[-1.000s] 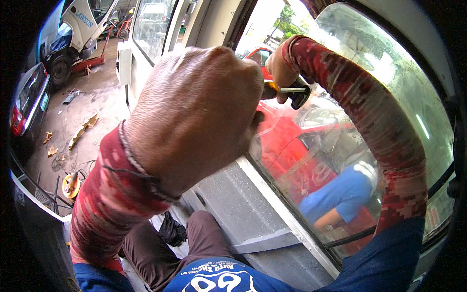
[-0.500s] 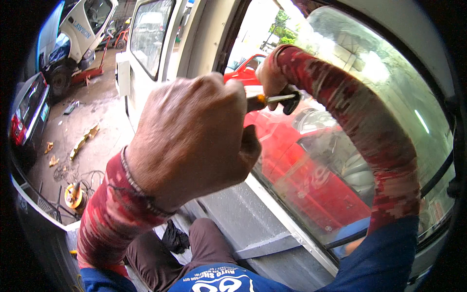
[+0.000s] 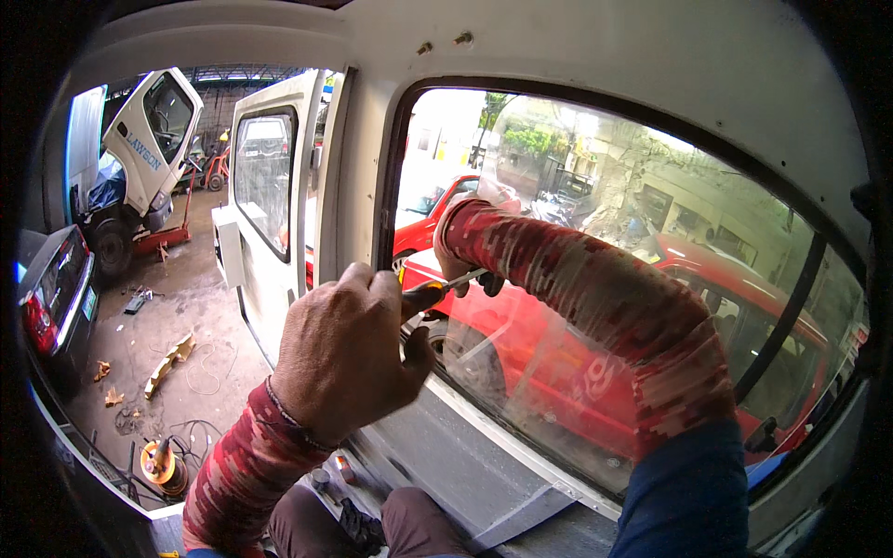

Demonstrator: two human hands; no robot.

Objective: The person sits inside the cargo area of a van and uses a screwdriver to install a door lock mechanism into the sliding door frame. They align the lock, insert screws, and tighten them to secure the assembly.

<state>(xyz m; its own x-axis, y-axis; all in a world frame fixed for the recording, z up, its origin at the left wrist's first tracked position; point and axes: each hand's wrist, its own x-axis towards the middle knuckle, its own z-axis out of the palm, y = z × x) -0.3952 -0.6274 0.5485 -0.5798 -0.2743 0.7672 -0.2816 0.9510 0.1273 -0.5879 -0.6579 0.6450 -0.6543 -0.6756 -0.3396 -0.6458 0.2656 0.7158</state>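
Observation:
My left hand (image 3: 349,349), closed, grips the dark and orange handle of a screwdriver (image 3: 426,297). The screwdriver's thin metal shaft points right and slightly up, toward my right hand (image 3: 456,244). That hand is bent downward in front of a vehicle window (image 3: 567,372), its fingers curled beside the shaft. A small dark piece shows at its fingertips; whether it is a held part or a fingertip I cannot make out. The dark window frame edge (image 3: 395,200) runs just left of and behind my hands. Camouflage-patterned red sleeves cover both forearms.
To the left, a white door (image 3: 270,186) stands swung outward. Beyond it are a truck with a tilted cab (image 3: 153,139), a dark car (image 3: 58,288) and an orange cable reel (image 3: 164,465) on the ground. A red vehicle (image 3: 558,344) shows through the glass. Two bolts (image 3: 462,38) stick out above the window.
The view has shifted, showing more of the window's upper frame. Both hands and the screwdriver appear lower and further left, with the left hand still gripping the handle.

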